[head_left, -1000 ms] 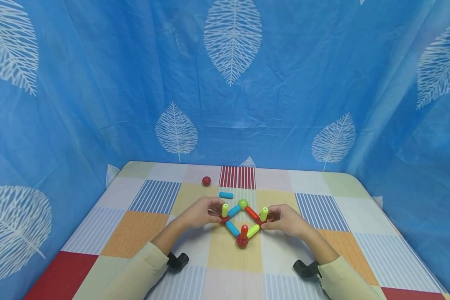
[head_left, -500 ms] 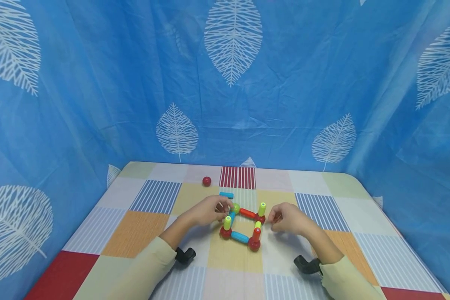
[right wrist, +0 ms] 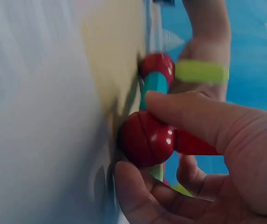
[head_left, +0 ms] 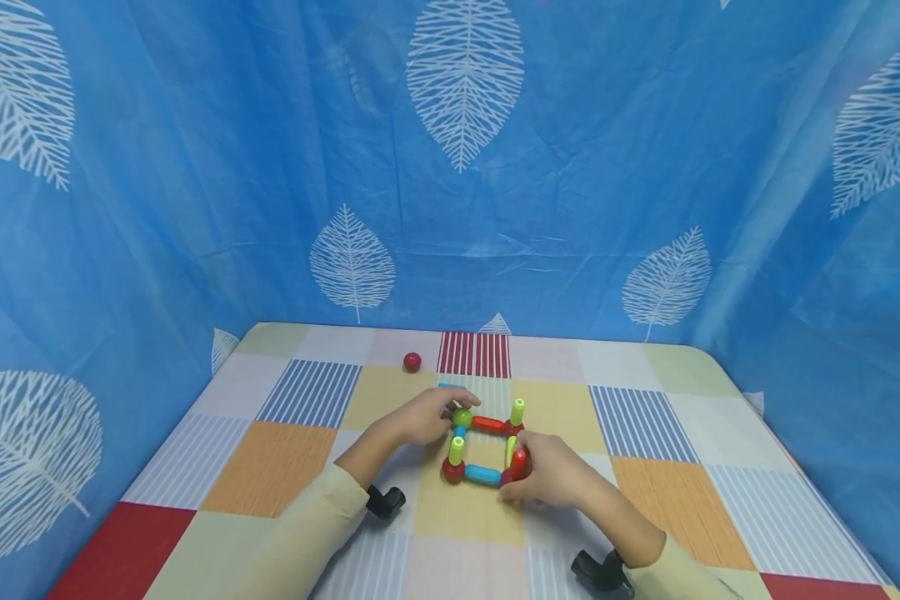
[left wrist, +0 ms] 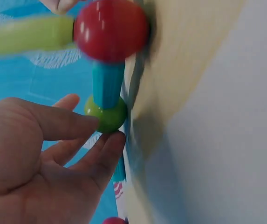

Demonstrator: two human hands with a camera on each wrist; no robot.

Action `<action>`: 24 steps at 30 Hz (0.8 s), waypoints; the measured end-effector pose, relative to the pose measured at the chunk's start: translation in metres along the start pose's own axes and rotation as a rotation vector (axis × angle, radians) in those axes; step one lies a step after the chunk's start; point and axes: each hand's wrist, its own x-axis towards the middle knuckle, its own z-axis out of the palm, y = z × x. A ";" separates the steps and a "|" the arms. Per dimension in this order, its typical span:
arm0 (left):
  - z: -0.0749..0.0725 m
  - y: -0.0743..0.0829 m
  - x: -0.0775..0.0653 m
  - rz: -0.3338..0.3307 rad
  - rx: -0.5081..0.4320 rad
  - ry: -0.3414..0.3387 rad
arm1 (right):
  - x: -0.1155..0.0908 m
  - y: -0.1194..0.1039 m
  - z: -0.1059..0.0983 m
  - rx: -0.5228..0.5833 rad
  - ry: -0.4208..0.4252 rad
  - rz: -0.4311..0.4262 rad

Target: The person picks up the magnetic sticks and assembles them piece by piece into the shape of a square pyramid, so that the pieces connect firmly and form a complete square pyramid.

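Observation:
A four-sided frame of balls and rods lies on the table. My left hand (head_left: 423, 418) holds the green ball (left wrist: 106, 113) at its far left corner, thumb and fingers on either side. At the near right corner my right hand (head_left: 555, 473) grips a red ball (right wrist: 147, 138), from which a red rod (head_left: 519, 463) stands up. Red balls with upright yellow-green rods form the near left (head_left: 453, 471) and far right corners. A blue rod (head_left: 483, 475) makes the near side, a red rod (head_left: 488, 424) the far side. The left-side blue rod is partly hidden.
A loose red ball (head_left: 412, 362) lies farther back on the patchwork tablecloth (head_left: 468, 558). Beyond the left fingers, a loose blue rod (head_left: 450, 386) is mostly covered. Blue curtain (head_left: 450, 250) hangs behind the table.
The frame has turned from a diamond to a squarer stance. My left hand went from a red ball to the green one; the right let go of the far right ball and took the near one.

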 end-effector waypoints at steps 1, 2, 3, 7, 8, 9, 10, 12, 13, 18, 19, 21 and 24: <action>-0.001 -0.002 -0.001 -0.001 -0.005 0.005 | 0.001 0.002 -0.003 0.007 0.005 0.010; -0.002 -0.004 -0.002 -0.008 -0.003 0.011 | 0.003 0.004 -0.006 0.009 0.014 0.020; -0.004 -0.005 -0.003 -0.013 -0.006 0.015 | 0.005 0.007 -0.009 0.012 0.026 0.027; -0.008 -0.008 -0.009 -0.067 -0.040 0.018 | 0.015 0.022 -0.021 0.023 0.071 -0.006; -0.008 -0.009 -0.010 -0.083 -0.049 0.015 | 0.017 0.026 -0.023 0.028 0.076 -0.028; -0.009 -0.009 -0.012 -0.098 -0.067 0.013 | 0.019 0.030 -0.025 0.036 0.077 -0.053; -0.009 -0.010 -0.013 -0.113 -0.081 0.010 | 0.021 0.034 -0.027 0.047 0.075 -0.075; -0.009 -0.010 -0.015 -0.129 -0.110 0.008 | 0.023 0.040 -0.030 0.070 0.068 -0.115; -0.009 -0.011 -0.016 -0.136 -0.121 0.006 | 0.025 0.043 -0.031 0.083 0.065 -0.130; -0.007 -0.014 -0.019 -0.139 -0.176 0.020 | 0.028 0.049 -0.033 0.141 0.056 -0.144; -0.007 -0.014 -0.018 -0.139 -0.181 0.023 | 0.028 0.050 -0.033 0.150 0.054 -0.136; -0.006 -0.015 -0.018 -0.141 -0.191 0.029 | 0.029 0.051 -0.033 0.160 0.053 -0.118; -0.005 -0.015 -0.018 -0.142 -0.195 0.030 | 0.030 0.052 -0.032 0.172 0.049 -0.102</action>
